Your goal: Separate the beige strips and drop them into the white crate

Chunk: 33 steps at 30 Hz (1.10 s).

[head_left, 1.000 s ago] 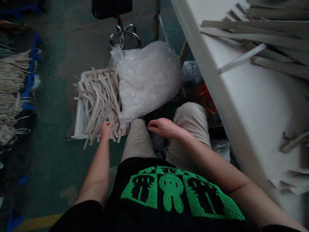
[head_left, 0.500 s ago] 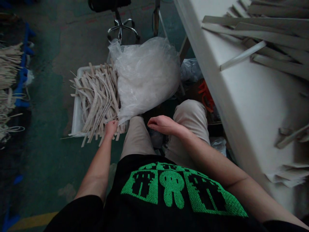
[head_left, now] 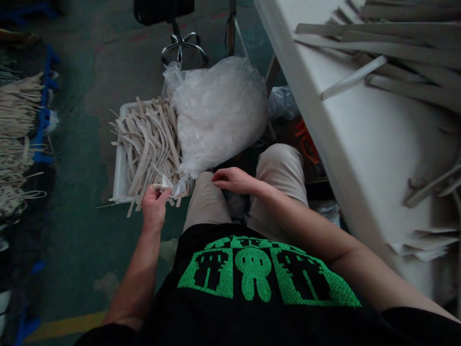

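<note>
here, the left hand (head_left: 153, 206) has its thumb and fingers pinched together on a thin, see-through corner of the plastic bag (head_left: 223, 115), which bulges just beyond the left knee (head_left: 205, 192), right beside a heap of pale strips (head_left: 147, 144) in a white tray (head_left: 120, 178). the right hand (head_left: 236, 180) hangs near that same knee with its fingers loosely bent and slightly parted, though whether they touch the leg i cannot tell. over to the right, the white bench (head_left: 367, 154) carries more flat pieces (head_left: 403, 48), and a chair (head_left: 176, 43) stands beyond the bag.
</note>
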Each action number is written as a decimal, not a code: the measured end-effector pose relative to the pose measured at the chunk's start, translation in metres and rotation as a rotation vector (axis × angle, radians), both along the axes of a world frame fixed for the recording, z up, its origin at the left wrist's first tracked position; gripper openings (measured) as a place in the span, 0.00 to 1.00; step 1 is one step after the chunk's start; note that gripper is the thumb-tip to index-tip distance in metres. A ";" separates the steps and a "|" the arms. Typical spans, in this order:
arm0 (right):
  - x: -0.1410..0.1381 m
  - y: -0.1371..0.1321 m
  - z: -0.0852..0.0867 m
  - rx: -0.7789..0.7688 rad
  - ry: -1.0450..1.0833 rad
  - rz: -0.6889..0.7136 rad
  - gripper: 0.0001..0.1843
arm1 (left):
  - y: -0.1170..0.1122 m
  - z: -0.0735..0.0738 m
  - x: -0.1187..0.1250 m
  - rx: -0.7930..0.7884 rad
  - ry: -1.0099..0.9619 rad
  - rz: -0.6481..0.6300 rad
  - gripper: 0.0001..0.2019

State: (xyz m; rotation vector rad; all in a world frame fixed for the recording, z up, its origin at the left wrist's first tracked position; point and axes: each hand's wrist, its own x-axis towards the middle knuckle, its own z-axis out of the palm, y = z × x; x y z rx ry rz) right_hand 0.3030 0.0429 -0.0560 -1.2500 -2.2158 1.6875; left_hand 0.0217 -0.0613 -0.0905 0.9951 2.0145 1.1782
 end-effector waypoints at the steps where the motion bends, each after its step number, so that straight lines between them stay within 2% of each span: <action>1: -0.003 -0.001 -0.001 0.028 0.036 -0.020 0.16 | -0.002 0.011 0.008 0.015 -0.007 -0.039 0.13; 3: -0.011 -0.004 -0.002 0.080 0.133 -0.021 0.25 | -0.004 0.033 0.020 0.011 -0.041 -0.170 0.14; 6: -0.029 -0.007 0.000 0.156 0.292 0.094 0.31 | 0.002 0.065 0.029 -0.057 -0.046 -0.465 0.14; 8: -0.043 -0.008 0.003 0.153 0.323 0.198 0.27 | 0.013 0.084 0.032 -0.074 0.036 -0.639 0.12; 10: -0.053 -0.009 0.006 0.052 0.365 0.282 0.19 | 0.028 0.099 0.032 -0.023 0.120 -0.706 0.10; 13: -0.058 -0.013 0.012 -0.212 0.573 0.306 0.13 | 0.055 0.112 0.029 0.093 0.138 -0.633 0.08; 15: -0.053 -0.018 0.015 -0.397 0.693 0.238 0.16 | 0.072 0.115 0.027 0.144 0.125 -0.560 0.08; 18: -0.039 -0.025 0.022 -0.605 0.763 0.131 0.25 | 0.095 0.116 0.027 0.212 0.100 -0.442 0.08; 22: -0.018 -0.036 0.031 -0.713 0.788 0.058 0.31 | 0.116 0.109 0.025 0.231 0.042 -0.276 0.10; 26: -0.007 -0.043 0.031 -0.700 0.827 -0.022 0.30 | 0.128 0.095 0.020 0.147 0.092 -0.257 0.11; 28: -0.006 -0.042 0.027 -0.674 0.925 -0.121 0.27 | 0.125 0.097 0.026 0.195 0.183 -0.220 0.15; 30: -0.004 -0.037 0.023 -0.641 1.000 -0.242 0.25 | 0.111 0.109 0.041 0.361 0.176 -0.220 0.13; 31: -0.003 -0.034 0.021 -0.628 1.014 -0.296 0.24 | 0.098 0.120 0.051 0.459 0.114 -0.257 0.12; 33: 0.001 -0.028 0.018 -0.600 1.007 -0.373 0.24 | 0.061 0.144 0.071 0.568 -0.083 -0.431 0.20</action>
